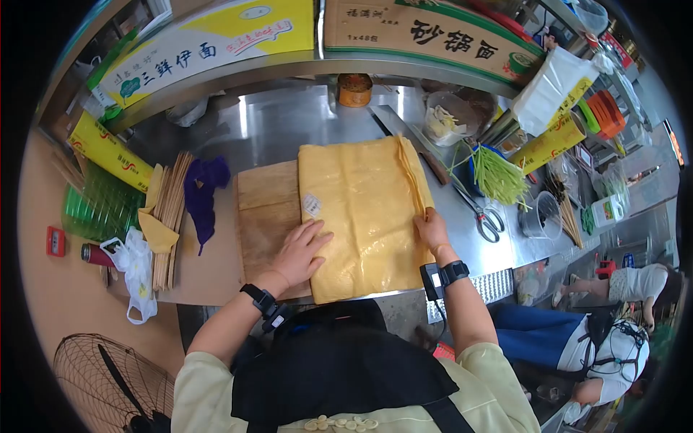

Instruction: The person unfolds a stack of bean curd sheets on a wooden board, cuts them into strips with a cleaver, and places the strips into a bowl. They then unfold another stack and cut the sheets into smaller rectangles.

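A large yellow folded sheet point(361, 209) with a small white label lies over the right part of a wooden board point(267, 209). My left hand point(301, 252) rests with fingers spread on the sheet's left edge and the board. At the sheet's right edge, my right hand point(432, 229) has its fingers closed on the folded border. Several layers show along that right side.
Right of the sheet are scissors point(485, 216), a knife handle point(435, 168), green cut vegetables point(498, 175) and a plastic tub point(541, 216). Bamboo skewers point(170, 216) and a purple cloth point(201, 198) lie left. Two people are at the far right.
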`<state>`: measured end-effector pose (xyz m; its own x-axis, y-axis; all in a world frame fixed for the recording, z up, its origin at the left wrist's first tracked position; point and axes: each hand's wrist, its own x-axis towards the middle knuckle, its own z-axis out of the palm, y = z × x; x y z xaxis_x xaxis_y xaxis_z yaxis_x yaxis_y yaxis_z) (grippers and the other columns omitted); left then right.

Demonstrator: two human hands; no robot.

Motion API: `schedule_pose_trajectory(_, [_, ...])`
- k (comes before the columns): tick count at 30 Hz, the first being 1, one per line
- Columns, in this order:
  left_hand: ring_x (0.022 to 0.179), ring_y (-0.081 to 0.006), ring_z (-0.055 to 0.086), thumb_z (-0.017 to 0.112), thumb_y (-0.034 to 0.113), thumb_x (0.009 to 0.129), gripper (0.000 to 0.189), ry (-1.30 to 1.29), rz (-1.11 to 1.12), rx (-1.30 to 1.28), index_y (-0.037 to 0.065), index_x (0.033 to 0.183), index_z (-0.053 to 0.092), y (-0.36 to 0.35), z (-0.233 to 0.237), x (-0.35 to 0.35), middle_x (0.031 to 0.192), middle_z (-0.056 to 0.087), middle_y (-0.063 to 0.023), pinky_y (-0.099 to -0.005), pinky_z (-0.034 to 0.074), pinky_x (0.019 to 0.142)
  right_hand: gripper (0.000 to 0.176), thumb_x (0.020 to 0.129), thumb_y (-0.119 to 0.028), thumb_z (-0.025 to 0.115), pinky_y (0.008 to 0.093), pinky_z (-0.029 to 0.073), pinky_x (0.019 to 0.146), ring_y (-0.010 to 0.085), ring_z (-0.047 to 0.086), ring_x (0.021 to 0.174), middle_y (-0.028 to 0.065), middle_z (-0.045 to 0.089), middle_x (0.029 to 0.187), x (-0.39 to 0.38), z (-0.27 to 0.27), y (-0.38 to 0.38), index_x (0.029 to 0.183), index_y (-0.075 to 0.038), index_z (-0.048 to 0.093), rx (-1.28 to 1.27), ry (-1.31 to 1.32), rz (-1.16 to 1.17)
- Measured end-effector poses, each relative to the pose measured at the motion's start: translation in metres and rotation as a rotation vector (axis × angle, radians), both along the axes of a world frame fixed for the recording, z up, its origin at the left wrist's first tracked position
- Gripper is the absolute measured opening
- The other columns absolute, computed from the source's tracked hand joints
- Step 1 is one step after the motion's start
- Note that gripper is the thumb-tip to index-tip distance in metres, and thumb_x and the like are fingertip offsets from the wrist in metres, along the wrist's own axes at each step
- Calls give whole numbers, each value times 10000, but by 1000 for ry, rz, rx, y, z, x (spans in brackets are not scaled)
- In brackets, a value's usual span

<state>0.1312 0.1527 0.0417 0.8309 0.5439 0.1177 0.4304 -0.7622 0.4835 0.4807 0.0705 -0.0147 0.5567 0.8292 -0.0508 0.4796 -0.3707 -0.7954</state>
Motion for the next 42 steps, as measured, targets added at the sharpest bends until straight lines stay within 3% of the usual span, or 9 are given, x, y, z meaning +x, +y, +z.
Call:
schedule_pose_trajectory(2, [1341, -349, 337, 653, 171, 805, 524, 56, 11, 23, 129, 1312, 525, -3, -6, 9, 1427, 401, -137, -444, 307, 1108, 204, 847, -140, 598, 364, 474, 599, 247, 596, 647, 148, 611, 726, -7, 36, -6, 963, 22, 557, -150, -33, -19])
schedule_pose_trajectory(9, [1347, -337, 334, 662, 208, 813, 526, 83, 15, 15, 141, 1317, 527, -4, -6, 17, 1440, 394, -131, -447, 298, 1109, 209, 848, -179, 602, 385, 470, 645, 296, 605, 689, 191, 610, 746, 18, 17, 8, 887, 25, 581, 139, -3, -71])
schedule_pose_trajectory(15, [1344, -317, 340, 667, 219, 808, 511, 100, 32, 63, 139, 1298, 544, -9, -9, 28, 1424, 417, -117, -459, 308, 1090, 256, 837, -210, 619, 445, 470, 707, 424, 607, 806, 244, 634, 840, 12, 26, -19, 944, 18, 580, -170, -215, 44])
schedule_pose_trajectory(18, [1340, -316, 344, 673, 216, 801, 511, 83, 27, 61, 133, 1288, 547, -8, -7, 30, 1416, 423, -116, -462, 309, 1088, 272, 832, -230, 631, 464, 469, 716, 423, 613, 825, 236, 638, 844, 26, 20, -13, 954, 7, 575, -41, -161, 1])
schedule_pose_trajectory(27, [1324, -332, 357, 680, 201, 795, 504, 76, 34, 45, 121, 1275, 551, -9, -7, 38, 1409, 425, -125, -439, 309, 1091, 227, 815, -199, 621, 425, 497, 711, 365, 635, 814, 202, 657, 854, 33, 36, -37, 953, -19, 598, -406, -283, 118])
schedule_pose_trajectory(30, [1327, -338, 352, 688, 189, 788, 505, 35, 40, 43, 119, 1271, 556, -9, -13, 38, 1416, 419, -124, -431, 308, 1096, 254, 806, -184, 651, 382, 504, 718, 318, 647, 808, 177, 666, 870, 45, 21, -50, 990, -11, 613, -362, -187, 162])
schedule_pose_trajectory(33, [1331, -344, 345, 715, 179, 763, 525, -3, 49, 25, 114, 1261, 564, -9, -19, 35, 1420, 413, -139, -428, 308, 1099, 326, 756, -216, 702, 426, 504, 748, 353, 649, 830, 197, 674, 878, 61, 6, -56, 988, 2, 634, -271, 262, 94])
schedule_pose_trajectory(39, [1186, -318, 490, 761, 150, 720, 715, -106, 369, 51, 62, 1355, 445, -21, -13, 30, 1340, 451, -184, -411, 407, 1018, 372, 778, -251, 714, 404, 500, 764, 346, 645, 851, 198, 676, 914, 54, -9, -65, 1021, 16, 630, -124, -94, 64])
schedule_pose_trajectory(42, [951, -248, 613, 754, 147, 747, 742, -254, 563, -582, 10, 1368, 371, -20, -33, 16, 1173, 557, -170, -352, 517, 830, 437, 789, -331, 716, 409, 500, 781, 359, 643, 875, 217, 668, 934, 42, 0, -63, 1028, 24, 627, -290, 24, 73])
